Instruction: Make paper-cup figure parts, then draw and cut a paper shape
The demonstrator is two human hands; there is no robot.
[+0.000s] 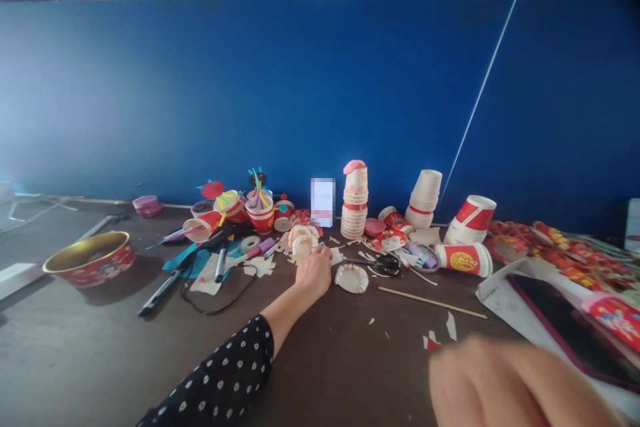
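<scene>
My left hand (314, 273) reaches forward over the table with its fingers bent together. It touches or nearly touches a small group of cut-down white paper cup bottoms (303, 240); its fingertips are hidden, so I cannot see what they hold. Just right of it lies another shallow paper cup bottom (351, 279) with a ragged rim. Black-handled scissors (387, 264) lie beyond that. My right hand (500, 383) is close to the camera at the lower right, blurred, with its fingertips out of view. Nearest to it are red and white paper scraps (431, 341).
A wooden stick (433, 303) lies right of centre. Stacked paper cups (355, 203) stand by the blue wall (250, 93). At left are a gold-lined bowl (93, 257), a glue gun (167, 283) with its cord, and a marker (221, 265). A dark phone (575, 327) lies at right.
</scene>
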